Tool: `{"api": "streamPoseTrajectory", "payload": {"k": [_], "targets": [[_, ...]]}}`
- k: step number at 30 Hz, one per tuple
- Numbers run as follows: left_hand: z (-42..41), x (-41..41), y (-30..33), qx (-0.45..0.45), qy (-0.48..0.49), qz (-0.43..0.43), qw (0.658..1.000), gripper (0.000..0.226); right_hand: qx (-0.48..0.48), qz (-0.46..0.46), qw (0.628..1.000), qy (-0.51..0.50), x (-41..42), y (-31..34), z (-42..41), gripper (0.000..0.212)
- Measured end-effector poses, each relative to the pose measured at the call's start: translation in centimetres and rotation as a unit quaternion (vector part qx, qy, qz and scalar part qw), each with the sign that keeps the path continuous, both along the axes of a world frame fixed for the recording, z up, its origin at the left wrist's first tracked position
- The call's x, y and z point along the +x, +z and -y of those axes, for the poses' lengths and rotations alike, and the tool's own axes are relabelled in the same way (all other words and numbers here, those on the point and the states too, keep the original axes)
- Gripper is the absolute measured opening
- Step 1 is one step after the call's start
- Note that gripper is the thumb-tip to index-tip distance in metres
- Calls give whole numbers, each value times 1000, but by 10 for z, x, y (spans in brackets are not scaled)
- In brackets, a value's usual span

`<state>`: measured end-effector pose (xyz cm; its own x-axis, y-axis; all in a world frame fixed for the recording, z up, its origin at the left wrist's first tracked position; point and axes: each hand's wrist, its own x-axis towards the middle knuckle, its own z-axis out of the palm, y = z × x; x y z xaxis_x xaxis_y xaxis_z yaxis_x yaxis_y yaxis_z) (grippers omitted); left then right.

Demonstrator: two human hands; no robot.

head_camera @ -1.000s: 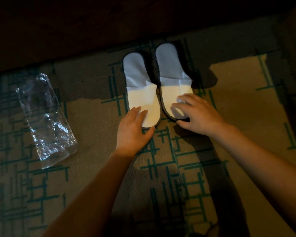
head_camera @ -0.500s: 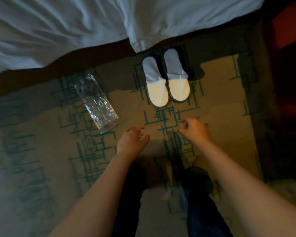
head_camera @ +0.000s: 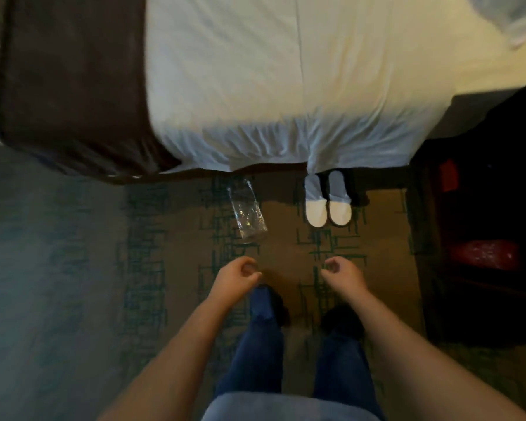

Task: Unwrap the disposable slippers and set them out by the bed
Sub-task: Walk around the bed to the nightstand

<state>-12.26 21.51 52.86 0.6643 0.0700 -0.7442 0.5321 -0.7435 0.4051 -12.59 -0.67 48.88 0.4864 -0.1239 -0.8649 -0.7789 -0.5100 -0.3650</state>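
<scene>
Slippers placed, wrapper loose underfoot

Jeans-clad legs (head_camera: 255,354) fill the near edge of the view, the person standing on the patterned carpet (head_camera: 170,268) with dark shoes planted just ahead. Both arms reach forward at mid-height. The left hand (head_camera: 236,279) is loosely curled with the fingers bent toward the thumb and holds nothing; the right hand (head_camera: 342,276) is curled the same way, also empty.

Further out, the empty plastic wrapper (head_camera: 248,214) lies on the carpet, well apart from either hand and off to the left of the slippers. Clear film on a dark pattern is easy to overlook, so a step forward with the left foot could land on it and slide.

Beyond that, the white disposable slippers (head_camera: 328,205) sit side by side, touching or nearly so, toes pointing back toward the person and heels tucked under the hanging edge of the white bed sheet (head_camera: 286,141). That overhang partly covers the left heel; tugging the bedding could drag the pair askew. The task looks essentially done, apart from the litter.
</scene>
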Motion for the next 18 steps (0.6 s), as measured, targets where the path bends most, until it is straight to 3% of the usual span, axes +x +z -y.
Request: {"api": "streamPoseTrajectory", "payload": {"k": [5, 9, 14, 18], "targets": [[-37, -31, 59, -18, 35, 28, 999, 32, 17, 42, 999, 23, -21, 60, -26, 34], [-62, -72, 77, -8, 69, 39, 997, 35, 20, 62, 991, 113, -43, 78, -36, 37], [-67, -145, 73, 26, 180, 43, 982, 35, 21, 51, 971, 232, -58, 84, -33, 37], [-45, -216, 58, 22, 321, 36, 946, 26, 11, 43, 933, 357, -70, 77, -26, 36]]}}
